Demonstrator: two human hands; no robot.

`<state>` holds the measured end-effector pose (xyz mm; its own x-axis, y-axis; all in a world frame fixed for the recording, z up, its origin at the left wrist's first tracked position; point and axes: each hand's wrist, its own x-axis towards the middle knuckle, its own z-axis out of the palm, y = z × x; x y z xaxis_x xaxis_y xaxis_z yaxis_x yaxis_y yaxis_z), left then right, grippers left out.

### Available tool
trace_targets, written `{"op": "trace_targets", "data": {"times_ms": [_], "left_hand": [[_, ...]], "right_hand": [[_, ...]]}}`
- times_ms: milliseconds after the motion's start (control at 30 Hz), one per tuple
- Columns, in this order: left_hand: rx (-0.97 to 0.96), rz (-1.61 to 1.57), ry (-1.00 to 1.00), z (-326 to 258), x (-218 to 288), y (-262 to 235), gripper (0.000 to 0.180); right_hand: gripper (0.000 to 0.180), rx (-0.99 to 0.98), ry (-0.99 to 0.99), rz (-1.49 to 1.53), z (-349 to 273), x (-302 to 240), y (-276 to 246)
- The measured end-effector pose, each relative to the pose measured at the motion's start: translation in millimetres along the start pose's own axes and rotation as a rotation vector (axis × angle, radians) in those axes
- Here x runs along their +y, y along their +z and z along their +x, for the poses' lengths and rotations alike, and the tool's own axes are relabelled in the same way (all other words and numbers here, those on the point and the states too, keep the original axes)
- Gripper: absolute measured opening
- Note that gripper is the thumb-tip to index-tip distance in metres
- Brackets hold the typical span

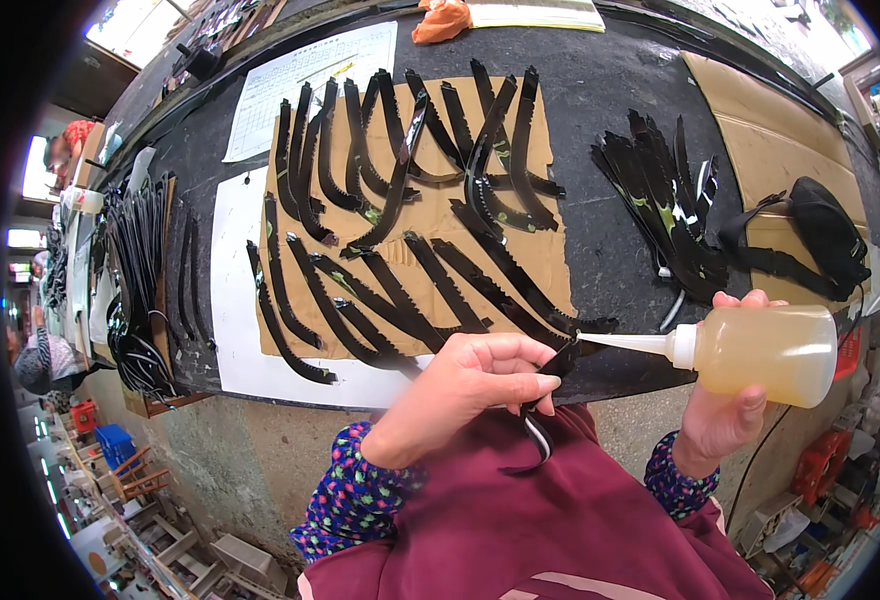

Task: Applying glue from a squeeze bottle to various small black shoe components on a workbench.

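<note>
My left hand (465, 390) pinches a black strip (563, 362) between thumb and fingers, just in front of the table edge. The strip's pale-lined tail hangs curved below my fingers. My right hand (720, 425) is wrapped round a clear squeeze bottle (775, 350) of yellowish liquid, tilted on its side. The bottle's long white nozzle (625, 342) points left, its tip at the strip's upper end; whether it touches I cannot tell. Beyond my hands, several curved black strips with notched edges (291, 160) lie in two rough rows on a cardboard sheet (435, 215).
A loose pile of black strips (655, 195) lies to the right, near a black pouch (828, 240) on folded cardboard (760, 120). A thick bundle of dark strips (135, 290) is at the left. A printed sheet (310, 85) and crumpled orange wrapping (443, 20) lie farther back.
</note>
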<state>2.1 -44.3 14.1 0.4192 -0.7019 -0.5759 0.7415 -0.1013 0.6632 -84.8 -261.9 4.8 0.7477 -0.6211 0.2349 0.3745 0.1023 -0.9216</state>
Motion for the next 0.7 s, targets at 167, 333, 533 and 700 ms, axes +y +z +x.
{"op": "trace_targets", "data": {"times_ms": [167, 333, 533, 700], "left_hand": [[0.005, -0.011, 0.006, 0.0, -3.1, -1.8, 0.022], [0.000, -0.014, 0.011, 1.0, -3.5, -1.9, 0.023], [0.017, -0.007, -0.003, 1.2, -4.4, -2.6, 0.024], [0.003, -0.030, 0.003, 0.2, -4.9, -2.2, 0.023]], "right_hand": [[0.083, 0.040, -0.027, -0.032, 0.4, -0.8, 1.9], [0.084, 0.016, 0.020, 0.053, -0.6, -1.7, -1.2], [0.084, -0.007, 0.057, 0.064, -1.9, 0.2, -0.4], [0.086, -0.080, 0.055, 0.122, -1.9, 1.9, -5.4]]}}
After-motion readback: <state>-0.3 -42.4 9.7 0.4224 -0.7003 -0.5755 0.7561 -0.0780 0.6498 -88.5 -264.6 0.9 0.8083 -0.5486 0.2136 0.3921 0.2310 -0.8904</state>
